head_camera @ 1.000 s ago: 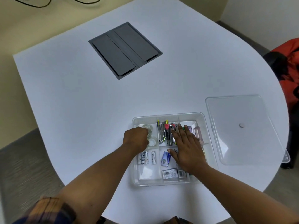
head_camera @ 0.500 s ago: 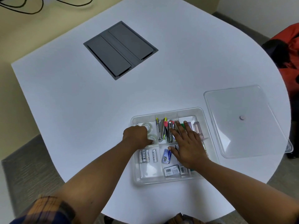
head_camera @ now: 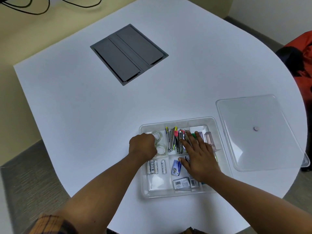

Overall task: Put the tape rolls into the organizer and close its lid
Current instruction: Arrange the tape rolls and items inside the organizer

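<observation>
My left hand (head_camera: 143, 146) has stayed curled over the tape rolls (head_camera: 158, 141) in the organizer's (head_camera: 177, 195) far-left compartment; I cannot tell whether its fingers grip one. My right hand (head_camera: 200, 159) still lies flat, fingers spread, across the middle compartments. The lid (head_camera: 260, 132) rests on the desk (head_camera: 84, 107), just right of the organizer.

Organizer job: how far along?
Done: two clear tape rolls lie in the organizer's far-left compartment. In hand: left hand is closed over them, right hand lies flat across the middle compartments. Left: the lid lies on the table to the right, not yet on.
</observation>
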